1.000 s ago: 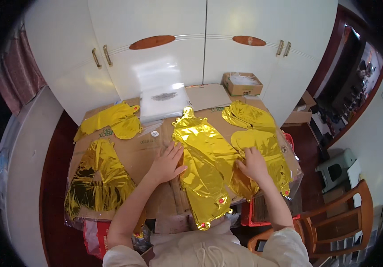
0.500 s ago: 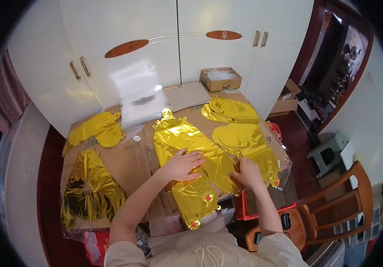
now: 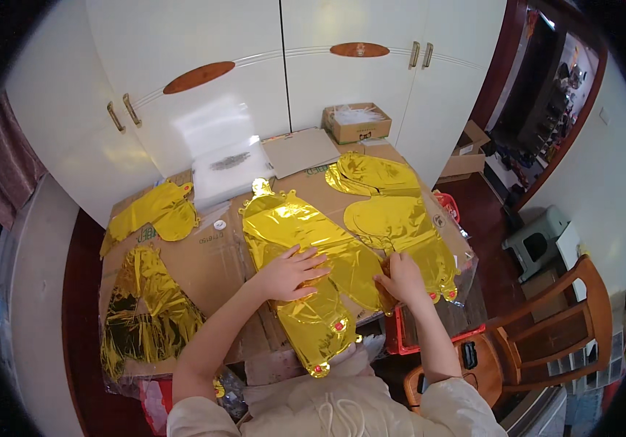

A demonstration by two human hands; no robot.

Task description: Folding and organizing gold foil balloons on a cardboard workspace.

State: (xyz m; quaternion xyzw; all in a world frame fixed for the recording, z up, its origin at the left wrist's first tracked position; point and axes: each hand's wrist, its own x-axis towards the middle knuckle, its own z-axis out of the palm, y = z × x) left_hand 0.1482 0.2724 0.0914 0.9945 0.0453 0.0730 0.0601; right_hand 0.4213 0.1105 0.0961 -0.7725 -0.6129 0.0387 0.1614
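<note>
A flat, uninflated gold foil balloon (image 3: 298, 224) lies across the middle of the cardboard-covered table, its lower end reaching the near edge, with small red dots there. On it rests my left hand (image 3: 291, 275), palm down with the fingers spread. My right hand (image 3: 403, 278) is closed on the foil's right edge in a pinch; the fingertips are partly hidden. More flat gold foil balloons (image 3: 400, 218) lie just beyond my right hand. Another gold foil piece (image 3: 154, 211) is at the far left, above a heap of crinkled gold foil with fringed ends (image 3: 144, 320).
Along the back stand a stack of clear plastic bags (image 3: 229, 175), a cardboard sheet (image 3: 300, 151) and a small carton (image 3: 358, 125), against white cabinets (image 3: 189, 44). A red crate (image 3: 394, 336) and a wooden chair (image 3: 553, 342) stand at the right, with a grey stool (image 3: 539, 240) behind.
The whole view has shifted slightly. My hands keep nearly the same places on the balloon, the left still spread and the right still closed on the edge.
</note>
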